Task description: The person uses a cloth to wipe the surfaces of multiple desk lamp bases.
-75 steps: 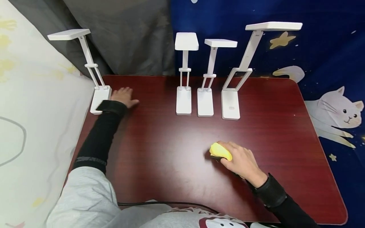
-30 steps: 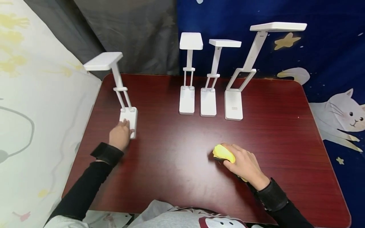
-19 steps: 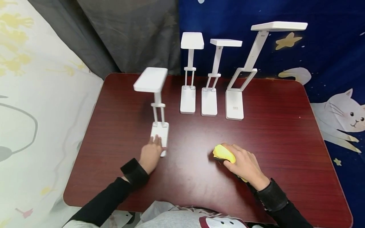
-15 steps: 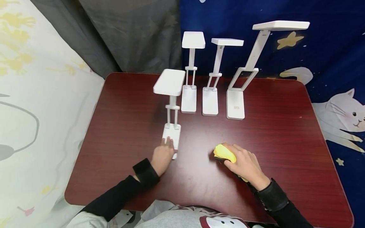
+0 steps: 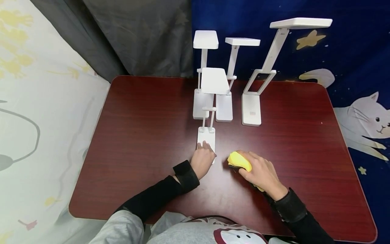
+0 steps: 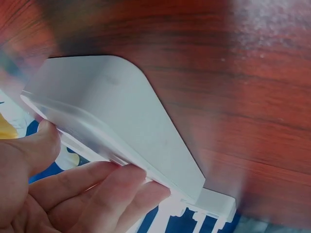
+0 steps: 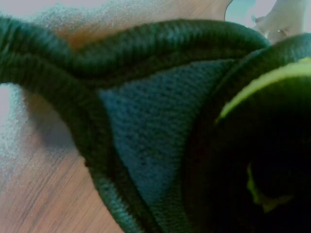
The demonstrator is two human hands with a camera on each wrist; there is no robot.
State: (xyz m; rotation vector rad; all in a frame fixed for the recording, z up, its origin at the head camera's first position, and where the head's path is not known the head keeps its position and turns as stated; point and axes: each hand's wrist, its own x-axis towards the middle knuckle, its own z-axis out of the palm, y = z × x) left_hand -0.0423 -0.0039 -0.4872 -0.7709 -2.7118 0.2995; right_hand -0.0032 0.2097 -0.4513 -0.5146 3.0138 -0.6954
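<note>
My left hand (image 5: 203,161) grips the base of a white desk lamp (image 5: 206,136) at its near end. In the left wrist view, thumb and fingers lie on opposite sides of this lamp base (image 6: 126,109), close above the wood; whether it touches the table is unclear. Its flat head (image 5: 214,80) hides parts of two lamps behind it. To the right, my right hand (image 5: 262,173) holds a bunched yellow-and-dark cloth (image 5: 239,161) against the table. Up close in the right wrist view, the cloth (image 7: 150,126) shows a grey-blue face with thick dark edging.
Three more white desk lamps stand toward the back of the reddish-brown table (image 5: 140,135): a left one (image 5: 199,103), a middle one (image 5: 224,108) and a taller right one (image 5: 251,110). Grey and blue curtains hang behind. A dark cable (image 5: 213,217) runs near the person's shirt.
My left hand has taken hold of the leftmost lamp and brought it right and nearer, in front of the other lamps. The right hand with the cloth has stayed almost in place.
</note>
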